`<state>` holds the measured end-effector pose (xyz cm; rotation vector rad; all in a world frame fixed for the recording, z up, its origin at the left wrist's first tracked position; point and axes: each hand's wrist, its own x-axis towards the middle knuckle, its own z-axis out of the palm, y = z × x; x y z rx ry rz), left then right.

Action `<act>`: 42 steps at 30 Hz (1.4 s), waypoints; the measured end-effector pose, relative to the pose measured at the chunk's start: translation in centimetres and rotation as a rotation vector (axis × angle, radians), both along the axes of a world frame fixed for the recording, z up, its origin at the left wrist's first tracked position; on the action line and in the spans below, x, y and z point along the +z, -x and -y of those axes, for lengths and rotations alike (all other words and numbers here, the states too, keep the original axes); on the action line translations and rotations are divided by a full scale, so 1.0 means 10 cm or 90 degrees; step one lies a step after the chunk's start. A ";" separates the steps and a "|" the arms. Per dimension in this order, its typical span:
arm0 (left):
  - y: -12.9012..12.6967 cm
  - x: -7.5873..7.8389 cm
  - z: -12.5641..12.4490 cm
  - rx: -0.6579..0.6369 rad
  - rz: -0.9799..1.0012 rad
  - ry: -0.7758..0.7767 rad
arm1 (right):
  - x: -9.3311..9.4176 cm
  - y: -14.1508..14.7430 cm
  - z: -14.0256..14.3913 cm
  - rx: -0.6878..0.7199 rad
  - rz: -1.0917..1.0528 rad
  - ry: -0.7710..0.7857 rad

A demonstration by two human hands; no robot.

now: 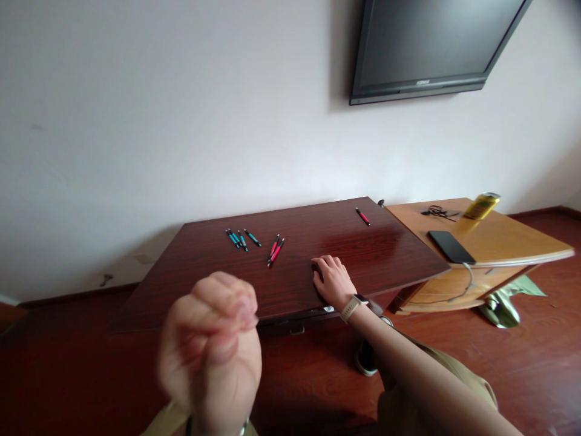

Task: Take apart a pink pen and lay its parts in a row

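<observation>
My left hand [213,339] is raised close to the camera, in front of the dark brown table [218,278]. Its fingers are bunched with the tips pressed together, and nothing shows between them; it is slightly blurred. Palm down, my right hand [333,280] rests on the table near its front edge, fingers a little bent and apart from any pen. Left of it lie two red-and-black pens [275,251] side by side. Farther left is a group of several teal-and-black pens [240,238]. Another red pen [362,216] lies alone toward the back right.
A lower wooden stand [512,233] adjoins the table on the right. On it are a black phone [451,246] with a white cable, a yellow can [482,206] and a dark cord [439,212]. A television [436,45] hangs on the wall. A green bag [502,309] lies on the floor.
</observation>
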<state>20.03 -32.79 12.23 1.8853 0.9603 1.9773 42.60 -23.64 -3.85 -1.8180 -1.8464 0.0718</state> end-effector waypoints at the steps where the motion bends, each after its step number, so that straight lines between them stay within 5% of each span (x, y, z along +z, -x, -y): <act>1: -0.12 -0.04 -0.21 -0.054 0.066 -0.041 | 0.00 0.00 -0.01 0.002 -0.002 -0.002; 4: -0.15 -0.43 -0.78 -0.054 -0.009 0.103 | -0.01 -0.02 -0.04 0.008 -0.013 -0.003; 8: 0.17 -1.05 -1.34 0.029 -0.250 0.250 | 0.00 -0.04 -0.09 0.021 -0.015 0.004; 11: 0.32 -1.24 -1.58 0.122 -0.391 0.314 | 0.00 -0.03 -0.11 0.023 -0.009 0.006; 20: 0.34 -1.46 -1.76 0.205 -0.584 0.340 | -0.02 0.01 -0.13 0.023 -0.003 -0.004; 32: 0.33 -1.51 -1.79 0.181 -0.496 0.315 | -0.07 0.03 -0.16 0.046 -0.067 -0.038; 36: 0.36 -1.40 -1.67 0.066 -0.404 0.315 | -0.08 -0.02 -0.28 0.074 -0.321 -0.034; 42: 0.37 -1.32 -1.53 -0.059 -0.361 0.279 | 0.02 0.01 -0.40 0.148 -0.845 0.107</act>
